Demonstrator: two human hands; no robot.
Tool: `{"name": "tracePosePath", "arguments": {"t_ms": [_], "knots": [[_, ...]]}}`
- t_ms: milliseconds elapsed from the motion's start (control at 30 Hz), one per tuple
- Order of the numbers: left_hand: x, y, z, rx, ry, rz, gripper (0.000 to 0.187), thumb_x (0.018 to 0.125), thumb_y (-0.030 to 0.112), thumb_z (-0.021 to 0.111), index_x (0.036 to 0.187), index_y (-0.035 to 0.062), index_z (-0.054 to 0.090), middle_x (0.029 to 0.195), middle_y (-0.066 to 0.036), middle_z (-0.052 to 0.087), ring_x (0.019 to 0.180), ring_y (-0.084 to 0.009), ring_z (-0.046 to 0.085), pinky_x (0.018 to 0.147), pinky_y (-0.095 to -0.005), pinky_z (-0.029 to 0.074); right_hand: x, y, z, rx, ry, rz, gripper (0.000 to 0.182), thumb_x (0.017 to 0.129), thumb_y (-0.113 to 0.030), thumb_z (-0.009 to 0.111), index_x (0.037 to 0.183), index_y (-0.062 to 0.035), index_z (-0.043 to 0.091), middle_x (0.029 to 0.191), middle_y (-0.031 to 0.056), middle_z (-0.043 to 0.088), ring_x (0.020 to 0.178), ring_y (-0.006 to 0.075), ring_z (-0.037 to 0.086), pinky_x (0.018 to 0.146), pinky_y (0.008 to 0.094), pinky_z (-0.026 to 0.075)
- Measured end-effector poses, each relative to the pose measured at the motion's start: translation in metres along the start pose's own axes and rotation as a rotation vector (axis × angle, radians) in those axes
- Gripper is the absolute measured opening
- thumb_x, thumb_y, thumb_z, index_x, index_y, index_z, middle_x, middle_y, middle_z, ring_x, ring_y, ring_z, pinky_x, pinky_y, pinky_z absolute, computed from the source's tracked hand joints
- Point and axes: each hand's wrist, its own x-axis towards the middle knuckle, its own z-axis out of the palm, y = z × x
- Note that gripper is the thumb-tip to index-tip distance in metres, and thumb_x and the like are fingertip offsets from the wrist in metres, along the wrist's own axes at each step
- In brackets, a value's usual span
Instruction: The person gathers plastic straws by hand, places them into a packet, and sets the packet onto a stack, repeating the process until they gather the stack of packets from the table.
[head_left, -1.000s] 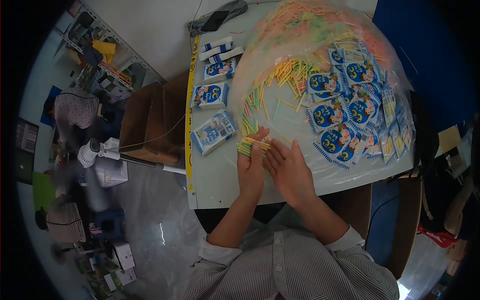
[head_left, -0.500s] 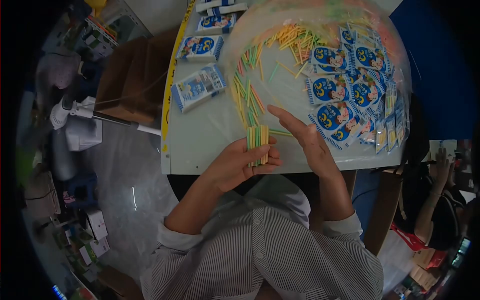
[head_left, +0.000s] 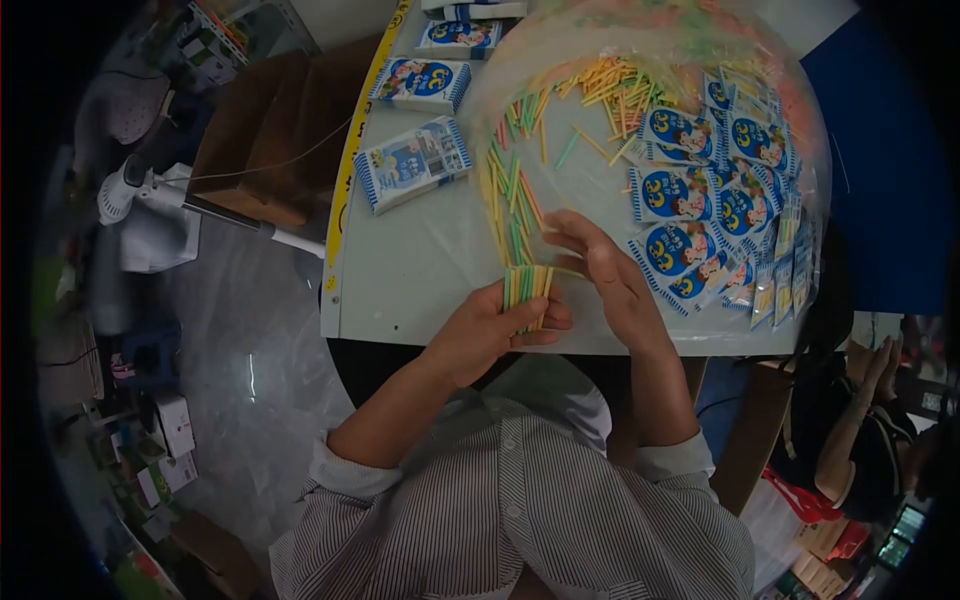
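Observation:
A row of thin yellow and green sticks is held upright in my left hand, the thumb across its front and fingers behind. Just to the right, my right hand is raised with its fingers extended, apart from the bundle. Loose coloured sticks lie beyond both hands inside a clear plastic bag, with a larger pile farther back. Several blue and white printed packets overlap on the right side of the bag.
Packed blue and white bundles stand along the left of the white table, near its yellow edge tape. A cardboard box and a white pole are at left. Another person's hands show at far right.
The view has shifted slightly. My left hand and its sticks appear slightly lower and to the right; the fingers of my right hand have bent a little toward the bundle.

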Motion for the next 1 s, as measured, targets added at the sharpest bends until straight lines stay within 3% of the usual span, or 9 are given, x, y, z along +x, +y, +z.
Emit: {"name": "tracePosePath", "arguments": {"t_ms": [33,67,133,167,233,433,600,767,1000], "knots": [[0.001,0.001,0.0,0.046,0.051,0.052,0.029,0.088,0.019,0.043,0.112,0.0024,0.042,0.1,-0.009,0.053,0.094,-0.0177,0.054,0.078,-0.0295,0.047,0.0,-0.002,0.001,-0.079,0.107,0.026,0.038,0.09,-0.027,0.035,0.111,0.002,0.049,0.112,0.0112,0.048,0.093,0.019,0.053,0.083,0.0293,0.041],[0.003,-0.001,0.0,0.062,0.048,0.067,0.029,0.088,0.019,0.043,0.112,0.0024,0.042,0.1,-0.009,0.053,0.094,-0.0177,0.054,0.078,-0.0295,0.047,-0.001,-0.003,0.003,-0.08,0.107,0.004,0.038,0.09,-0.027,0.035,0.111,0.002,0.049,0.112,0.0112,0.048,0.093,0.019,0.053,0.083,0.0293,0.041],[0.006,-0.003,0.001,0.056,0.103,0.17,0.028,0.088,0.019,0.041,0.112,0.0033,0.042,0.099,-0.008,0.054,0.093,-0.0159,0.054,0.075,-0.0272,0.047,-0.004,-0.001,0.009,-0.024,0.079,0.032,0.025,0.081,-0.012,0.054,0.103,-0.0029,0.054,0.097,0.0076,0.053,0.085,0.0143,0.054,0.074,0.0239,0.043],[0.005,-0.001,0.002,0.066,0.098,0.177,0.028,0.088,0.019,0.041,0.112,0.0033,0.042,0.099,-0.008,0.054,0.093,-0.0159,0.054,0.075,-0.0272,0.047,-0.003,-0.002,0.013,-0.027,0.1,-0.001,0.022,0.078,-0.009,0.056,0.099,-0.0015,0.055,0.092,0.0056,0.054,0.079,0.0111,0.054,0.067,0.0221,0.045],[0.003,0.004,0.006,0.201,0.126,0.183,0.026,0.088,0.023,0.042,0.105,0.0043,0.046,0.094,-0.003,0.053,0.086,-0.0102,0.052,0.067,-0.0203,0.044,0.0,-0.003,0.015,-0.086,0.127,-0.032,0.02,0.077,-0.008,0.057,0.096,-0.0014,0.057,0.09,0.0053,0.054,0.075,0.0106,0.055,0.065,0.0218,0.045],[0.008,-0.003,-0.001,0.252,0.128,0.262,0.017,0.089,0.019,0.038,0.094,0.0054,0.048,0.076,0.002,0.048,0.062,-0.0034,0.041,0.05,-0.0166,0.033,0.004,0.002,0.022,-0.002,0.222,-0.018,0.011,0.075,-0.004,0.059,0.084,0.0,0.057,0.084,0.0054,0.053,0.064,0.0083,0.054,0.056,0.0199,0.044],[0.01,-0.005,0.0,0.201,0.199,0.331,0.017,0.089,0.019,0.039,0.093,0.0054,0.048,0.071,0.002,0.047,0.057,-0.0028,0.04,0.048,-0.0164,0.034,0.005,0.006,0.028,-0.008,0.278,-0.083,0.004,0.078,0.001,0.054,0.081,0.0011,0.052,0.079,0.0041,0.052,0.057,0.0065,0.051,0.051,0.0178,0.042],[0.012,-0.007,-0.002,0.165,0.23,0.359,0.017,0.089,0.02,0.041,0.09,0.0055,0.049,0.07,0.002,0.046,0.058,-0.0029,0.04,0.049,-0.0165,0.034,0.002,0.008,0.035,-0.041,0.309,-0.189,0.013,0.079,0.0,0.054,0.091,-0.0013,0.048,0.076,0.0024,0.052,0.061,0.0052,0.05,0.054,0.0167,0.042],[0.012,-0.009,-0.007,0.309,0.205,0.386,0.017,0.089,0.019,0.042,0.093,0.0038,0.049,0.067,0.003,0.044,0.057,-0.0029,0.039,0.05,-0.0169,0.033,0.0,0.004,0.033,0.0,0.246,-0.131,0.026,0.077,-0.001,0.056,0.102,-0.0014,0.047,0.074,0.0008,0.049,0.061,0.0038,0.047,0.055,0.0157,0.042]]}}
